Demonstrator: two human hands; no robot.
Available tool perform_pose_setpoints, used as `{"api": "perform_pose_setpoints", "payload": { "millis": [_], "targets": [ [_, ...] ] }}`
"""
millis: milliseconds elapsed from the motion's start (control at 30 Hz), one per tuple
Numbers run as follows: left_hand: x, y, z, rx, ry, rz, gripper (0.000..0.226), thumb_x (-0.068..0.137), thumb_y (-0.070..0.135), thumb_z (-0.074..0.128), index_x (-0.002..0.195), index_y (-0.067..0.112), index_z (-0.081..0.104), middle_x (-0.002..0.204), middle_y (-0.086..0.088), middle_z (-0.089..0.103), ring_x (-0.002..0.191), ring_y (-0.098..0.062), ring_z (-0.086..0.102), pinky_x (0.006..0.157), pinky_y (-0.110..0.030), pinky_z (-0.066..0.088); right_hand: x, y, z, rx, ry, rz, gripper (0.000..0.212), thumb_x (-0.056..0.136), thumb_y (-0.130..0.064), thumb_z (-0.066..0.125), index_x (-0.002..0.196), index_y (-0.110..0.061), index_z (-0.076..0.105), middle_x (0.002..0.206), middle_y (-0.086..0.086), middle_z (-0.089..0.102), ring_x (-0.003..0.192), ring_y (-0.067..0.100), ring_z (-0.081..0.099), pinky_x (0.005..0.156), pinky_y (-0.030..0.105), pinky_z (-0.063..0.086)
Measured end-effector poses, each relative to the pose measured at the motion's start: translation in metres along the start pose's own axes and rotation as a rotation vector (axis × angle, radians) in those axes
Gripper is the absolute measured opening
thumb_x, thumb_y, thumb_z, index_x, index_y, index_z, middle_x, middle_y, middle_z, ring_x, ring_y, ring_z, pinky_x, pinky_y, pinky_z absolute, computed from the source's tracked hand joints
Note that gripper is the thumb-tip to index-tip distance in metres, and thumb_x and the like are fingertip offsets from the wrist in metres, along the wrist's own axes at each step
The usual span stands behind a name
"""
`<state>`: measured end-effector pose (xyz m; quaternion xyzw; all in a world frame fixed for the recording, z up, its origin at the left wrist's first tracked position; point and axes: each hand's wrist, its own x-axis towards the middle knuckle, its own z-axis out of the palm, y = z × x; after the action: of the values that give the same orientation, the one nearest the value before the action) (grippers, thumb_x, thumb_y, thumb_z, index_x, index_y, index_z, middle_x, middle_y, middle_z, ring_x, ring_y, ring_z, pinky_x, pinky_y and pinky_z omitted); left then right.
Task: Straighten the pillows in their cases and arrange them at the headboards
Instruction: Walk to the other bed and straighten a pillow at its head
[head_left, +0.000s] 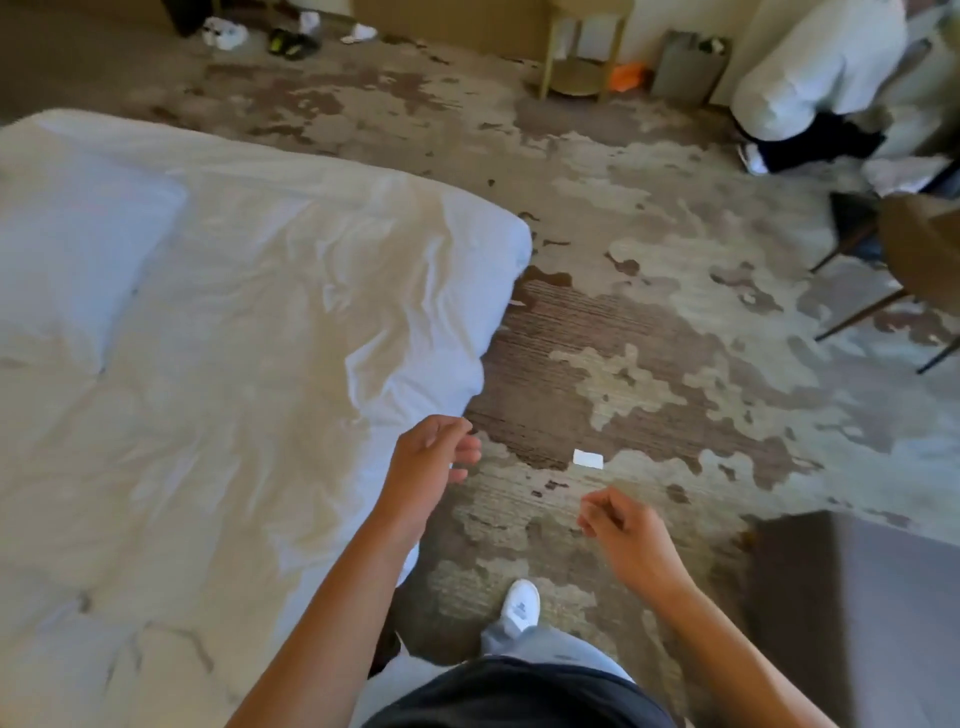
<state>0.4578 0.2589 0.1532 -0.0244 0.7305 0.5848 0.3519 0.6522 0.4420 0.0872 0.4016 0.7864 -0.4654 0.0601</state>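
A white pillow (67, 249) lies on the left side of the bed (249, 322), which is covered by a rumpled white duvet. My left hand (431, 457) hangs over the bed's right edge with loosely curled fingers and holds nothing. My right hand (623, 530) is out over the carpet, fingers also loosely curled and empty. Both hands are well apart from the pillow. No headboard is in view.
Patterned carpet (649, 312) runs along the bed's right side, with a small white card (588, 459) on it. A dark cabinet corner (857, 613) stands at lower right, a chair (914, 260) at right, a crouching person (815, 83) and a side table (582, 52) at the back.
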Motion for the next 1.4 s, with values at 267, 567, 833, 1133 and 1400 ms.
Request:
{"api": "perform_pose_setpoints", "payload": {
  "millis": [267, 567, 833, 1133, 1400],
  "targets": [
    [0.058, 0.014, 0.078, 0.134, -0.043, -0.049, 0.022, 0.102, 0.025, 0.057, 0.098, 0.011, 0.073, 0.093, -0.007, 0.079, 0.093, -0.025, 0.076, 0.090, -0.045, 0.059, 0.090, -0.006, -0.071, 0.144, 0.055, -0.015, 0.015, 0.101, -0.035, 0.058, 0.092, -0.037, 0.069, 0.082, -0.007, 0.075, 0.067, 0.011, 0.068, 0.054, 0.019, 0.051],
    [0.211, 0.068, 0.150, 0.136, -0.050, -0.128, 0.020, 0.101, 0.030, 0.059, 0.100, 0.015, 0.072, 0.094, -0.005, 0.079, 0.092, -0.023, 0.076, 0.093, -0.047, 0.061, 0.283, -0.094, -0.148, 0.151, 0.094, -0.126, 0.014, 0.104, -0.035, 0.059, 0.102, -0.029, 0.071, 0.076, -0.012, 0.068, 0.063, 0.000, 0.063, 0.053, 0.012, 0.046],
    [0.367, 0.211, 0.251, 0.146, -0.179, -0.070, 0.017, 0.101, 0.026, 0.059, 0.097, 0.014, 0.071, 0.093, -0.006, 0.078, 0.091, -0.024, 0.075, 0.086, -0.045, 0.061, 0.411, -0.124, -0.234, 0.148, 0.137, -0.011, 0.014, 0.101, -0.031, 0.063, 0.091, -0.034, 0.071, 0.080, -0.011, 0.072, 0.062, 0.002, 0.063, 0.055, 0.013, 0.047],
    [0.554, 0.355, 0.359, 0.187, -0.198, 0.074, 0.019, 0.101, 0.037, 0.056, 0.101, 0.024, 0.070, 0.093, 0.007, 0.078, 0.088, -0.011, 0.076, 0.084, -0.035, 0.062, 0.613, -0.124, -0.344, 0.112, 0.148, 0.046, 0.017, 0.099, -0.027, 0.065, 0.087, -0.037, 0.072, 0.082, -0.020, 0.074, 0.075, 0.000, 0.069, 0.062, 0.016, 0.048],
    [0.678, 0.449, 0.376, 0.083, 0.118, -0.003, 0.017, 0.102, 0.033, 0.057, 0.099, 0.022, 0.071, 0.091, 0.006, 0.079, 0.087, -0.014, 0.077, 0.081, -0.031, 0.061, 0.842, -0.223, -0.422, 0.000, -0.109, -0.116, 0.014, 0.103, -0.036, 0.059, 0.094, -0.034, 0.070, 0.081, -0.007, 0.073, 0.068, 0.007, 0.068, 0.062, 0.021, 0.052]
  ]
}}
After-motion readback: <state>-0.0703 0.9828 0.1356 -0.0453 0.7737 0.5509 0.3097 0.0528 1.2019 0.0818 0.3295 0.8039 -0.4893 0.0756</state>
